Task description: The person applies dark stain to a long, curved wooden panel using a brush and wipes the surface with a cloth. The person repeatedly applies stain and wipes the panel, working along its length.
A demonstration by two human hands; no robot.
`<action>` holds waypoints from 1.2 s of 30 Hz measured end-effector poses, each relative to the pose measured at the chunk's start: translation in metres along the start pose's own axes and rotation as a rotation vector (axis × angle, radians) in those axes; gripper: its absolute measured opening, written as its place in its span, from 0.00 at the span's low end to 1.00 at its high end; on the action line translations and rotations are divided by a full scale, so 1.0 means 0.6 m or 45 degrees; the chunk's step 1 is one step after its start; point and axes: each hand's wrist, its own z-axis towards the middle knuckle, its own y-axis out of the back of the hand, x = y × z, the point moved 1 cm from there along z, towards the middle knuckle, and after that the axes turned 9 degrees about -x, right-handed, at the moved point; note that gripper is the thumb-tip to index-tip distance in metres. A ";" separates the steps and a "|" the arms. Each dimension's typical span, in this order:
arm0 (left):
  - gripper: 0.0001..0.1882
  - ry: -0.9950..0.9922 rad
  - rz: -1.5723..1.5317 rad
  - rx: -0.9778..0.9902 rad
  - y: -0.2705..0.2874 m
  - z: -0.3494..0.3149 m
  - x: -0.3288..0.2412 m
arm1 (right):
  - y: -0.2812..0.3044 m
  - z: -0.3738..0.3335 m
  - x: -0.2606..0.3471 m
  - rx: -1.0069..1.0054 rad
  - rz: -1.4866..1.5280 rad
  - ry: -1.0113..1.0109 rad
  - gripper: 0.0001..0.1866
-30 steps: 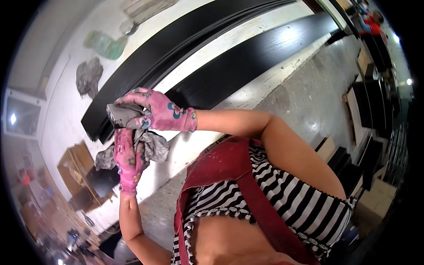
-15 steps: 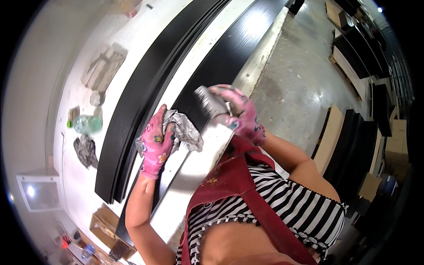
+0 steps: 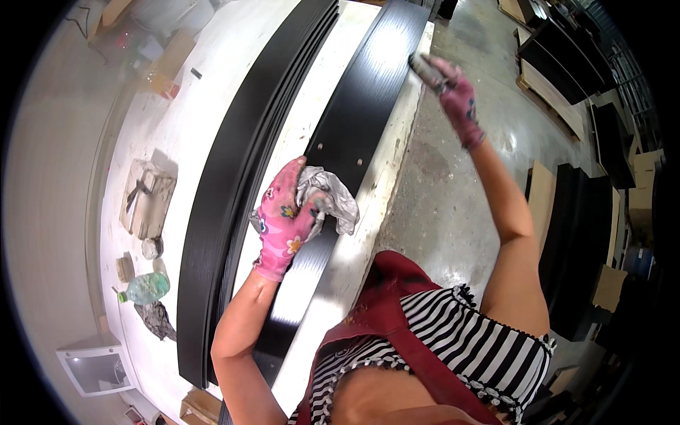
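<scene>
My left hand (image 3: 282, 230), in a pink flowered glove, is closed round a crumpled grey rag (image 3: 331, 198) on a long black board (image 3: 358, 113) with a wood-grain surface. Two small light spots, perhaps holes, show on the board just beyond the rag. My right hand (image 3: 459, 105), also gloved, is stretched far forward by the board's right edge. It grips a small grey block (image 3: 426, 72) with a dark edge, blurred, so its kind is unclear. Whether the block touches the board I cannot tell.
Left of the board lies a stack of black boards (image 3: 212, 248) on the white table (image 3: 227, 78). Farther left are a wrapped block (image 3: 149, 202), a green-tinted bottle (image 3: 147, 289) and a dark rag (image 3: 156, 320). Concrete floor (image 3: 432, 184) and more stacked boards (image 3: 567, 241) lie right.
My right hand has swung forward and right with the grey block, away from my left hand. My left hand and the rag have shifted slightly right in the picture; the view has turned somewhat.
</scene>
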 end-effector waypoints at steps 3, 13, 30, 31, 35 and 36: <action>0.32 -0.106 0.064 0.049 -0.024 0.046 -0.007 | 0.003 0.130 -0.110 0.042 -0.153 -0.268 0.20; 0.38 0.234 -0.065 0.086 -0.026 0.061 -0.003 | -0.126 0.356 -0.240 0.550 0.047 -0.276 0.26; 0.33 0.468 -0.273 -0.027 -0.028 0.056 -0.004 | 0.038 0.294 -0.401 0.505 0.024 -0.121 0.29; 0.31 0.497 -0.276 -0.117 -0.029 0.055 -0.003 | 0.038 0.285 -0.404 0.434 0.139 -0.114 0.30; 0.28 0.570 -0.376 -0.275 -0.029 0.051 0.001 | -0.024 0.260 -0.375 0.157 -0.137 0.095 0.26; 0.28 0.543 -0.377 -0.296 -0.029 0.051 0.002 | -0.063 0.253 -0.361 -0.011 -0.360 -0.037 0.28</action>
